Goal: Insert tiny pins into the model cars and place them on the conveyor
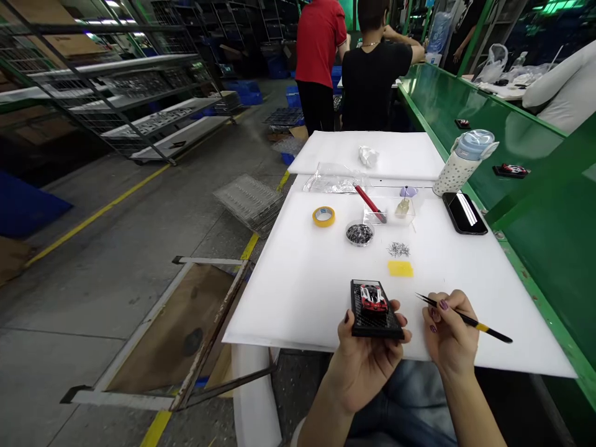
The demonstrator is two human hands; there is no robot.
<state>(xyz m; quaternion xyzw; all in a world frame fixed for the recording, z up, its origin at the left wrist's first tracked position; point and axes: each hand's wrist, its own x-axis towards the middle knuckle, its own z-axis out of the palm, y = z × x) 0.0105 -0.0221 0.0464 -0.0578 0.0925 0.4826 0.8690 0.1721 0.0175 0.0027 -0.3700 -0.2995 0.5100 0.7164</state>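
My left hand point(367, 366) grips a black display base from below and at its sides. On that base sits a small red and white model car point(373, 298). In my right hand point(451, 332) is a pair of fine-tipped tweezers point(484, 327), black with a yellow band, pinched like a pen. Their tips point left, toward the car but apart from it. Beyond my hands lie a yellow pad point(400, 269), a loose scatter of thin dark slivers point(398, 249) and a round clear dish point(359, 242) full of similar dark bits.
Yellow tape point(323, 216), a red cutter point(370, 203), and a clear tray point(412, 217) with a small bottle lie farther back. A phone point(464, 213) and a tumbler point(465, 162) stand at right, beside a green conveyor point(484, 133) carrying model cars. Two people point(321, 43) are ahead.
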